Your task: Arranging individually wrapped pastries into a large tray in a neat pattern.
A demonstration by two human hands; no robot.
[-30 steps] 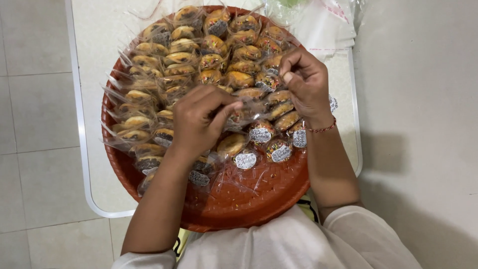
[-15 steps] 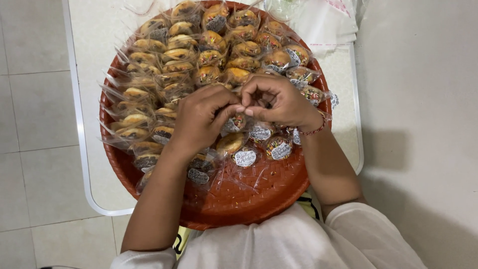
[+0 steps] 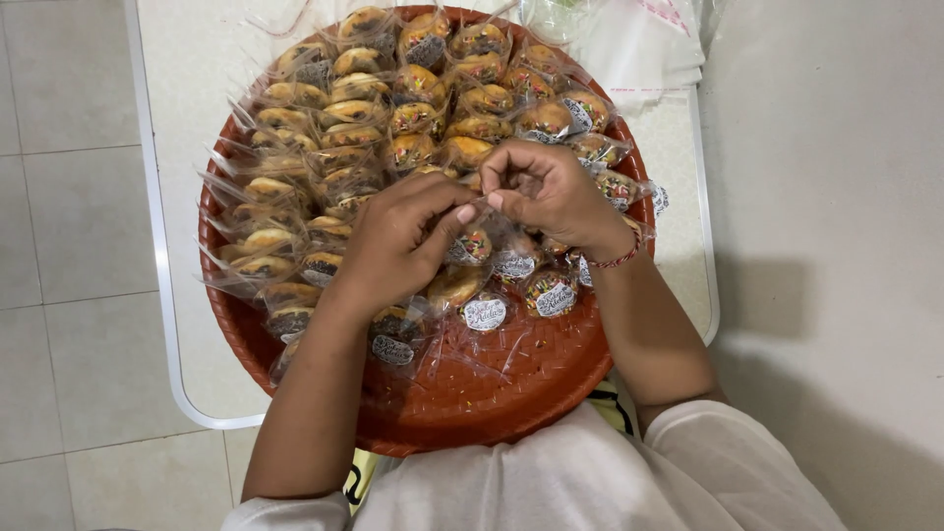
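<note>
A round red woven tray (image 3: 492,403) holds several small cookies, each in a clear wrapper, some with a round sticker. My left hand (image 3: 393,246) and my right hand (image 3: 546,192) meet over the tray's middle. Both pinch the top of the clear wrapper of one sprinkled cookie (image 3: 474,246) with thumb and fingertips. My right wrist wears a red thread bracelet (image 3: 619,259). More stickered cookies (image 3: 551,295) lie just below my hands, and rows of wrapped cookies (image 3: 344,108) fill the far and left parts of the tray.
The tray rests on a white table (image 3: 182,118) with a rounded metal edge. A pile of empty clear bags (image 3: 639,44) lies at the table's far right. Grey tiled floor (image 3: 59,197) shows on the left, and a plain pale floor on the right.
My right hand has come from the tray's right side to the middle and joined the left. Both now pinch the same wrapper.
</note>
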